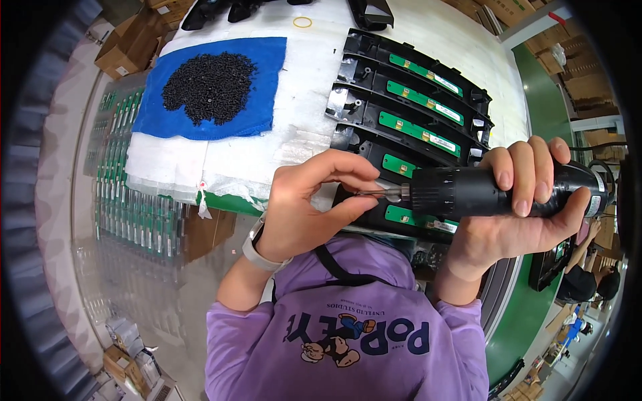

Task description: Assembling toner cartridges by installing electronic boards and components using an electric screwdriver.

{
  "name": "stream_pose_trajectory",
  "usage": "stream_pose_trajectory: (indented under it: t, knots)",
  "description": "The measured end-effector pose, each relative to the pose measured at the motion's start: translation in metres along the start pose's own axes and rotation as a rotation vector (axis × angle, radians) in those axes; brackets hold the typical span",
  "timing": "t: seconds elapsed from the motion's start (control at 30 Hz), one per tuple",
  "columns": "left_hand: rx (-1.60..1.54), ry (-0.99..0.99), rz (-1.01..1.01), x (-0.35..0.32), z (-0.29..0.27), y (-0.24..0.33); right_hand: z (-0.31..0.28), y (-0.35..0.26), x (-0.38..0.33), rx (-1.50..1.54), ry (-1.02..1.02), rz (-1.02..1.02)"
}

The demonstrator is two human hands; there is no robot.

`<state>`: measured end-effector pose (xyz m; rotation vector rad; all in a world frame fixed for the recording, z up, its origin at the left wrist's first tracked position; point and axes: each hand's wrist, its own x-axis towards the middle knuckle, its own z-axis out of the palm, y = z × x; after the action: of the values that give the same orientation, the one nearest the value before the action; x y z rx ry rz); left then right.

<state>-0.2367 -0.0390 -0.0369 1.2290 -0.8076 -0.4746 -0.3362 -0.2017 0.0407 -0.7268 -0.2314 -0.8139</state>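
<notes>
The row of black panels (pixel 374 111) lies on the right part of a desk (pixel 231 203) that extends under it and well to its left, mostly spread with a white covering (pixel 311 87). Well to the left of the row, beyond the desk's edge, are clear trays (pixel 137 214) holding green strips. The row itself has at least five panels, one behind another. Left of it, with bare covering between, lies a blue cloth (pixel 271 80), and on that a heap of small black screws (pixel 210 87). Over the near end of the row, partly hiding it, is a black electric screwdriver (pixel 458 190), nose pointing left. Just past the row's far end sits a black moulded part (pixel 372 15). The right hand (pixel 498 234), by the row's near right end, is wrapped round the screwdriver's body, fingers over it and thumb beneath. The left hand (pixel 297 200), at the row's near left end, has thumb and forefinger almost closed, pinching a thin metal bit (pixel 380 193) at the screwdriver's nose. Narrow green circuit boards (pixel 419 134) sit along the row's panels. A pale wristband (pixel 251 247) circles the left wrist, nearer the person than the row. A yellow ring (pixel 302 27) lies left of the row's far end.
</notes>
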Motion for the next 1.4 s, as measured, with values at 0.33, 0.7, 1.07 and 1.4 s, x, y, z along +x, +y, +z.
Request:
stream_pose_trajectory:
  t: [0.33,0.7,1.07,1.4]
  knots:
    - [0.014,-0.073,-0.094,-0.005,0.000,-0.003,-0.004,-0.012,-0.003,-0.008,-0.013,-0.029]
    - [0.084,-0.065,-0.120,-0.003,0.000,-0.004,-0.009,-0.012,-0.010,-0.060,-0.102,-0.005]
    - [0.140,-0.004,-0.141,-0.010,-0.001,-0.001,-0.013,-0.023,-0.020,-0.140,-0.163,-0.082]
    - [0.133,0.157,-0.043,-0.013,0.004,-0.018,-0.021,-0.020,-0.038,-0.517,-0.552,-0.093]
